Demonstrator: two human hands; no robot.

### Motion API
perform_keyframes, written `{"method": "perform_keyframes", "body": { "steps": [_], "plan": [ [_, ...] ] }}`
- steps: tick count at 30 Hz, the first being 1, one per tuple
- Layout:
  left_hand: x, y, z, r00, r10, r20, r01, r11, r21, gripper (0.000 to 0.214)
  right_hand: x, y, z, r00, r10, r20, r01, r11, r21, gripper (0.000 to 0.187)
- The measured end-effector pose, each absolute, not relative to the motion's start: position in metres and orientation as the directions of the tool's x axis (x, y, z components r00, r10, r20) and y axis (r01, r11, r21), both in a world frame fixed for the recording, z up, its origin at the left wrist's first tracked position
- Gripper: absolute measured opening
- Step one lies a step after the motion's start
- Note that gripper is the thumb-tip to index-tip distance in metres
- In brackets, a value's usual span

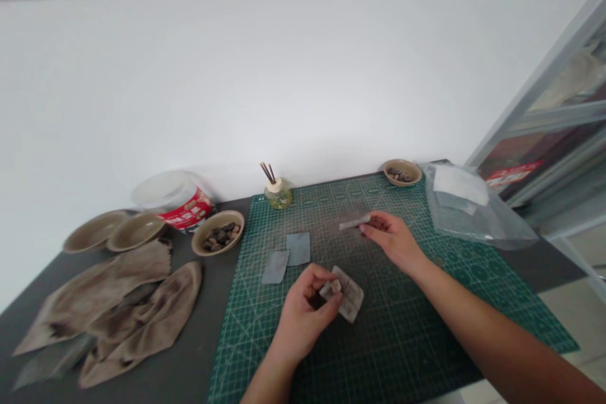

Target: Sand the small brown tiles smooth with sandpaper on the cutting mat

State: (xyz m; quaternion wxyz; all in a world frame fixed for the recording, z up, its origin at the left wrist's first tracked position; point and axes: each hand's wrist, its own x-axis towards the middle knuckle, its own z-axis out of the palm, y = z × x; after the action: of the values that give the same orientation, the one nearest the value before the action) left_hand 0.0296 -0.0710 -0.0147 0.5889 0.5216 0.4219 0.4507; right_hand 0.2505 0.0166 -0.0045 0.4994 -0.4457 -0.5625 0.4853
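My left hand [307, 303] is low over the green cutting mat [392, 341], thumb and fingers closed on a small beige piece [336, 286] that looks like a stone. Just beyond its fingertips is a grey, creased square [351, 300], like worn sandpaper; whether the hand touches it I cannot tell. Farther right, my right hand [391, 238] pinches a thin grey strip [354, 223], slightly blurred, held above the mat. Two blue-grey sheets [298, 249] lie on the mat left of centre, their edges meeting.
A bowl of small stones [218, 233] stands left of the mat, another bowl [402, 173] at the back right. Brown stained cloths [142, 315], two more bowls [95, 231] and a tub [184, 202] fill the left. A reed diffuser [278, 192] and plastic bag [473, 208] rest behind.
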Motion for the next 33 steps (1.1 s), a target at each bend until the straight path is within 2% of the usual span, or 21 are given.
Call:
{"method": "perform_keyframes", "body": {
  "steps": [2,4,6,8,9,11,13,14,16,18,23,26,29,33],
  "plan": [
    [0.029,-0.069,-0.016,0.213,0.977,-0.032,-0.116,0.057,0.992,0.021,0.27,0.022,-0.01,-0.141,0.981,0.137,0.258,0.17,-0.951,0.015],
    [0.029,-0.067,-0.017,0.185,0.982,-0.032,-0.133,0.057,0.989,0.021,0.288,0.023,-0.014,-0.188,0.972,0.142,0.491,0.218,-0.843,0.018],
    [0.029,-0.066,-0.016,0.164,0.986,-0.033,-0.141,0.056,0.988,0.021,0.3,0.018,-0.012,-0.182,0.954,0.239,0.632,0.3,-0.714,0.029],
    [0.03,-0.066,-0.015,0.156,0.987,-0.036,-0.14,0.058,0.988,0.022,0.299,0.005,-0.006,-0.123,0.927,0.353,0.682,0.338,-0.649,0.041],
    [0.03,-0.066,-0.015,0.156,0.987,-0.035,-0.139,0.057,0.989,0.022,0.293,-0.003,-0.002,-0.101,0.923,0.371,0.665,0.339,-0.665,0.044],
    [0.031,-0.067,-0.013,0.17,0.985,-0.025,-0.132,0.048,0.99,0.024,0.274,-0.023,0.004,-0.192,0.946,0.262,0.509,0.324,-0.797,0.041],
    [0.032,-0.069,-0.013,0.197,0.98,-0.013,-0.112,0.035,0.993,0.024,0.249,-0.04,0.005,-0.414,0.909,0.043,0.249,0.158,-0.956,0.034],
    [0.033,-0.069,-0.012,0.211,0.978,-0.007,-0.097,0.028,0.995,0.024,0.238,-0.045,0.004,-0.499,0.866,-0.024,0.122,0.043,-0.992,0.028],
    [0.033,-0.07,-0.012,0.222,0.975,0.009,-0.059,0.004,0.998,0.021,0.221,-0.051,-0.001,-0.505,0.86,-0.074,-0.025,-0.1,-0.995,0.022],
    [0.033,-0.07,-0.013,0.209,0.977,0.042,-0.027,-0.037,0.999,0.02,0.214,-0.05,-0.007,-0.496,0.861,-0.115,-0.108,-0.193,-0.975,0.024],
    [0.034,-0.067,-0.013,0.068,0.976,0.207,-0.003,-0.207,0.978,0.021,0.227,-0.049,-0.009,-0.431,0.893,-0.128,-0.298,-0.275,-0.914,0.027],
    [0.035,-0.064,-0.013,-0.003,0.984,0.178,-0.057,-0.178,0.982,0.022,0.238,-0.053,-0.01,-0.391,0.905,-0.169,-0.416,-0.338,-0.845,0.027],
    [0.035,-0.063,-0.01,0.008,0.994,0.108,-0.039,-0.107,0.993,0.027,0.243,-0.051,-0.011,-0.355,0.918,-0.177,-0.478,-0.341,-0.81,0.027],
    [0.035,-0.058,0.005,0.092,0.99,0.108,0.137,-0.12,0.983,0.028,0.243,-0.033,-0.006,-0.302,0.95,-0.079,-0.432,-0.211,-0.877,0.018]
  ]
}}
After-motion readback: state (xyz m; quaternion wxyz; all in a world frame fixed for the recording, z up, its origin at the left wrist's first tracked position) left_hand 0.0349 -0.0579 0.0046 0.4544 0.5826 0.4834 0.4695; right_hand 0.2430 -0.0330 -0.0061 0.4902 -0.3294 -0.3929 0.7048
